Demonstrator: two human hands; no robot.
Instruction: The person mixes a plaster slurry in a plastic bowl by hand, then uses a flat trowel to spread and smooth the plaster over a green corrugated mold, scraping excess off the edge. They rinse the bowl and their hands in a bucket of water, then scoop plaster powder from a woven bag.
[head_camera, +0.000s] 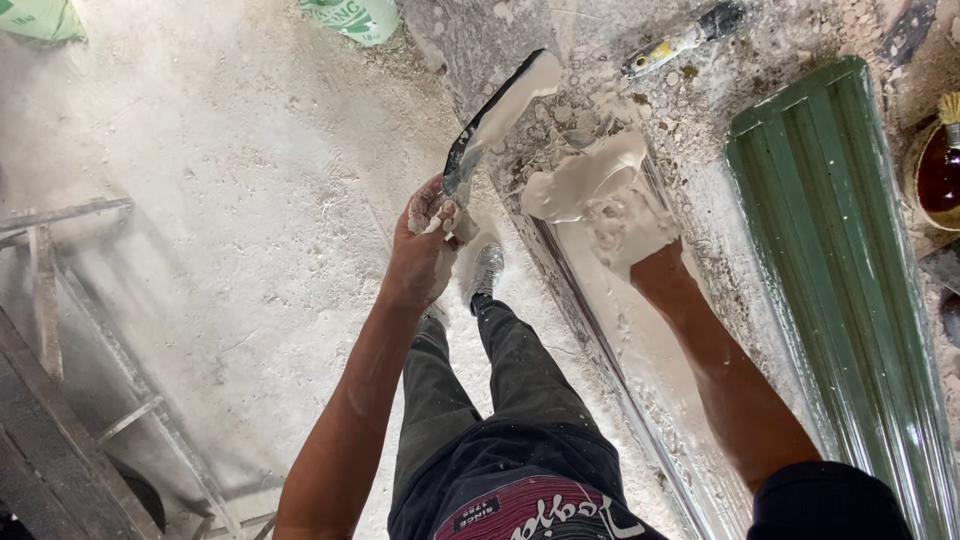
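Nearest the camera are the person's dark trousers (500, 440) and the two bare forearms that reach forward from the lower edge.

The left hand (428, 235) has a closed grip around the handle of a trowel (497, 115). The fingers are wrapped tight and are smeared with white plaster. The blade of the trowel points up and to the right, tilted, and its upper face carries a thick layer of wet plaster. The blade is in the air, near the edge of the counter but not touching it.

The right hand (625, 225) lies on the counter (700, 180), fully coated in white plaster, so I cannot tell if its grip is open or closed. It rests in a lump of plaster (585, 180) that sits on a long pale mould (640, 340). The mould runs along the counter edge toward the camera.

To the right of the mould, and parallel to it, lies a green ribbed moulding (840, 270). At the far end of the counter there is a scraper (680, 40) with a yellow and black handle, well apart from both hands. At the right edge a brown bottle (940, 170) is partly visible.

Below the left hand, one grey shoe (485, 270) stands on the dusty white floor (220, 200). At the left edge stands a metal frame (60, 300), and green sacks (355, 18) lie at the top.
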